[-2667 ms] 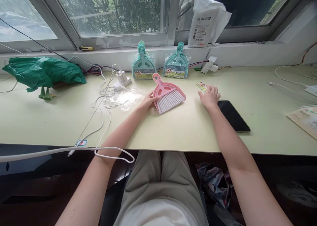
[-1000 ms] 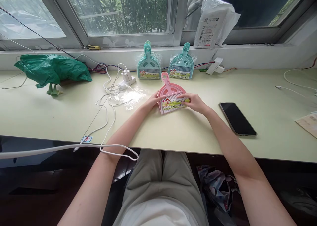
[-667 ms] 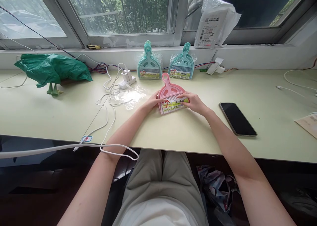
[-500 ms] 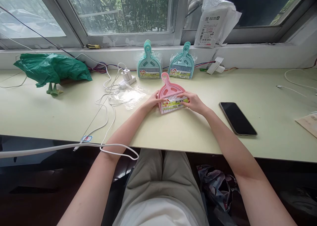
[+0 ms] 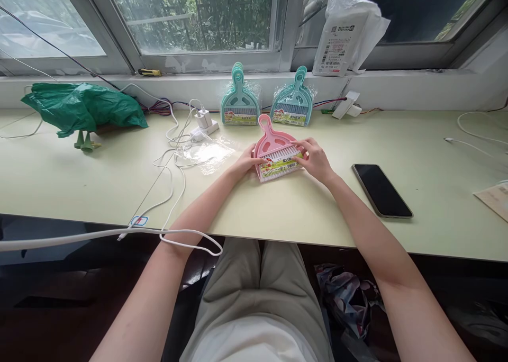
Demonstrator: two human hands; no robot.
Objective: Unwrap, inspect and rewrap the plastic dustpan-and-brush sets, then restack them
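A pink dustpan and brush set (image 5: 274, 141) with a yellow-green printed label (image 5: 280, 164) is held tilted just over the table, its handle pointing away from me. My left hand (image 5: 246, 163) grips its left edge, thumb in front on the label's end. On the opposite side my right hand (image 5: 311, 158) pinches the label's right end, with fingers over the pan's upper right edge. Behind it, teal dustpan and brush sets in clear wrap lean on the wall in a left stack (image 5: 239, 98) and a right stack (image 5: 293, 100).
Left of my hands lie a clear plastic wrapper (image 5: 210, 155), white cables (image 5: 171, 179) and a power strip (image 5: 206, 132). A green plastic bag (image 5: 83, 108) sits far left. At right rests a phone (image 5: 382, 190). A white package (image 5: 341, 36) and a yellow cutter (image 5: 150, 72) occupy the sill.
My right hand has shifted slightly, its fingers now higher over the pan's right edge. The label's right end looks bent under the thumb. My left hand keeps its hold.
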